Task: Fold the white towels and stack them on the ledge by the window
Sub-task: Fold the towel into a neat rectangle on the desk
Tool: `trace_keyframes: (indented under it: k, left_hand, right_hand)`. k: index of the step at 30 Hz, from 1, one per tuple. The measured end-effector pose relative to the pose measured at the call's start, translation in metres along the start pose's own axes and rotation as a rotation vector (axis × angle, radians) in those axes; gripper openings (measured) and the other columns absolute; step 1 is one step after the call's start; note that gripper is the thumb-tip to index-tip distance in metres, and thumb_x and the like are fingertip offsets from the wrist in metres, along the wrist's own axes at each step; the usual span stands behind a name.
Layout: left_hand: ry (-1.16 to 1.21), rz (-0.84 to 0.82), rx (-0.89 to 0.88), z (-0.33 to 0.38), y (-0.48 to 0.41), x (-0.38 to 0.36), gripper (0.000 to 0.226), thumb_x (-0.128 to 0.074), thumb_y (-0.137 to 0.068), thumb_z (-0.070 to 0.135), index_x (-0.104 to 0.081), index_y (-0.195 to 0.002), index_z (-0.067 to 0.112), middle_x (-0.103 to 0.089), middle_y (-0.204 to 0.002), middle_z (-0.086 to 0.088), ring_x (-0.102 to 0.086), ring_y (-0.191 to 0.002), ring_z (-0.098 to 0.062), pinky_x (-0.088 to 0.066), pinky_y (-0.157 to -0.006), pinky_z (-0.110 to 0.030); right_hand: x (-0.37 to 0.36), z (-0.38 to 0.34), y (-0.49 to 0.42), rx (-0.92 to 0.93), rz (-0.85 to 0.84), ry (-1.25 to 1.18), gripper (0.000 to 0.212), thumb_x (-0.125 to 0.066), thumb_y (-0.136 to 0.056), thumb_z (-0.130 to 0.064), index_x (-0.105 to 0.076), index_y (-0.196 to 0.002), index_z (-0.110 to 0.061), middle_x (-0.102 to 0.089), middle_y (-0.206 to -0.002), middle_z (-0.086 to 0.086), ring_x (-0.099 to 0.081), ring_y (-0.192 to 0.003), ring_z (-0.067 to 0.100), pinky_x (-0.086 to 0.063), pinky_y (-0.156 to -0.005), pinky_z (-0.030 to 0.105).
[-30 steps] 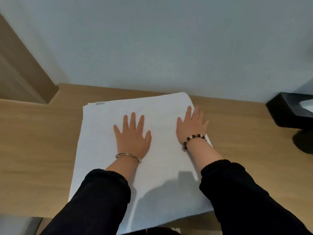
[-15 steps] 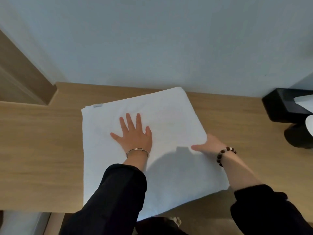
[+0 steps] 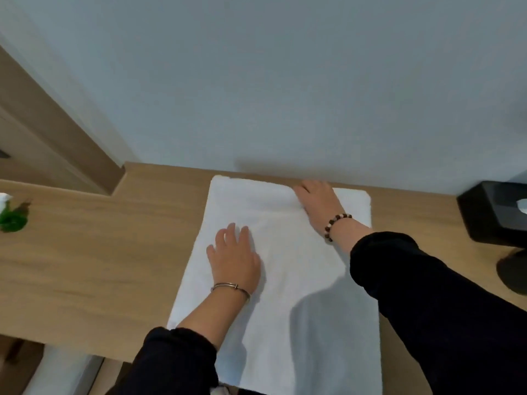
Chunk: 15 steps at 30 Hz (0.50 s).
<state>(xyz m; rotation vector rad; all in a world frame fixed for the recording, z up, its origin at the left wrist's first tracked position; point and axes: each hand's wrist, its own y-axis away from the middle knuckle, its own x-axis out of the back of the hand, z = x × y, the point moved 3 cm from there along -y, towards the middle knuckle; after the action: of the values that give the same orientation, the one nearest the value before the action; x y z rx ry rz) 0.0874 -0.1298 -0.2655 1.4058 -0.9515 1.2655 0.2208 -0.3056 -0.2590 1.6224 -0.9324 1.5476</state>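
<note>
Head view, white towel [image 3: 296,280] flat on wooden ledge [image 3: 99,266], left hand [image 3: 235,262] pressing it with fingers spread, right hand [image 3: 319,205] flat on its far edge

- A pale grey-blue wall [image 3: 285,81] fills the upper half of the view, plain and unmarked
- A light wooden desk top [image 3: 99,266] with a fine grain runs across the middle and meets the wall at its far edge
- A brown wooden panel [image 3: 42,132] slants down the left side and ends at a notch in the desk top
- A black box [image 3: 493,215] stands on the desk top at the right edge, with a bit of white tissue [image 3: 523,206] showing at its top
- A dark rounded object [image 3: 513,269], cut off by the frame, sits just in front of the box
- A blurred green thing [image 3: 12,219] lies at the far left edge, something white [image 3: 4,198] just above it
</note>
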Motion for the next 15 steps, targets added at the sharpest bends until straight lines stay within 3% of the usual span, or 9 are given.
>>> trace_keyframes:
  k: [3, 7, 11, 15]
  left_hand:
    - [-0.065, 0.037, -0.139, 0.004, -0.055, 0.007, 0.058, -0.028, -0.098, 0.038, -0.005, -0.151, 0.026, 0.001, -0.159, -0.001, 0.003, -0.145, -0.025, -0.01, -0.114, -0.05]
    - [-0.094, -0.051, -0.335, 0.009, -0.108, -0.016, 0.057, -0.012, -0.098, 0.046, 0.009, -0.149, 0.033, 0.014, -0.158, 0.003, 0.015, -0.145, -0.022, 0.002, -0.114, -0.051]
    - [-0.075, -0.015, -0.304, -0.015, -0.132, -0.033, 0.062, -0.005, -0.091, 0.052, 0.013, -0.148, 0.034, 0.016, -0.157, 0.004, 0.016, -0.144, -0.017, 0.007, -0.114, -0.047]
    - [-0.148, -0.018, -0.391, -0.029, -0.155, -0.021, 0.061, -0.015, -0.095, 0.052, -0.004, -0.151, 0.029, -0.013, -0.157, 0.0, -0.007, -0.145, -0.02, -0.003, -0.114, -0.046]
  right_hand:
    - [-0.02, -0.041, 0.003, -0.018, -0.025, -0.067, 0.06, -0.042, -0.095, -0.007, -0.021, -0.15, -0.018, -0.021, -0.155, 0.011, -0.018, -0.143, 0.027, -0.009, -0.115, 0.045]
    - [-0.058, -0.042, 0.015, -0.189, -0.126, -0.084, 0.056, -0.019, -0.1, -0.04, 0.001, -0.151, -0.028, 0.01, -0.159, -0.003, 0.012, -0.145, 0.016, 0.012, -0.113, 0.046]
    - [-0.06, -0.004, 0.024, -0.388, -0.012, -0.1, 0.059, -0.029, -0.098, -0.041, -0.008, -0.151, -0.029, 0.0, -0.159, -0.002, 0.001, -0.147, 0.017, 0.005, -0.115, 0.046]
    - [-0.056, 0.019, 0.014, -0.434, -0.15, -0.09, 0.063, -0.03, -0.096, -0.048, -0.007, -0.151, -0.029, -0.009, -0.158, 0.001, -0.002, -0.145, 0.019, 0.005, -0.114, 0.046]
